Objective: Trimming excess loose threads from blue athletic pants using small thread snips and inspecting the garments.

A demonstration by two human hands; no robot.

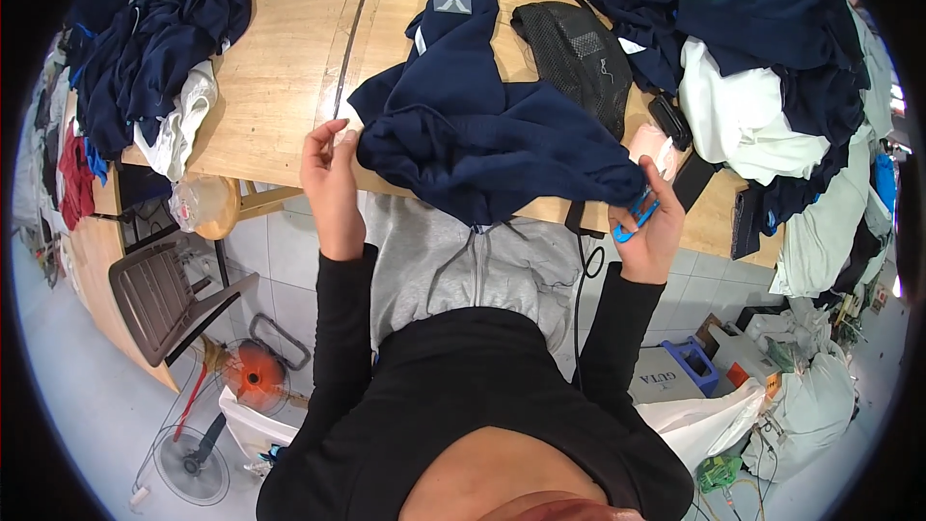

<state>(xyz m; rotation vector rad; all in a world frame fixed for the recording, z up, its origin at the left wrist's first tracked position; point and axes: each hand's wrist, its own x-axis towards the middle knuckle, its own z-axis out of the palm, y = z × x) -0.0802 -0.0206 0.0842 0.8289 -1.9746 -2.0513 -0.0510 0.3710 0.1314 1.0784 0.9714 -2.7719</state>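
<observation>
A navy blue garment (482, 150) lies bunched on the wooden table in front of me, one part stretched away with a grey patch on it. At its left edge is my left hand (334, 183), fingers curled and thumb close to the fingertips. Whatever they pinch, if anything, is too small to make out. My right hand (651, 232) is at the garment's right end, closed around small blue-handled thread snips (627, 229). Its fingertips reach the cloth there. The blades of the snips are mostly hidden.
Beyond the garment sits a black mesh bag (574, 58). Navy and white clothes (752, 106) pile up at the right, with another navy heap (164, 68) at the far left. A brown plastic chair (159, 299) and a fan (193, 463) stand at the lower left.
</observation>
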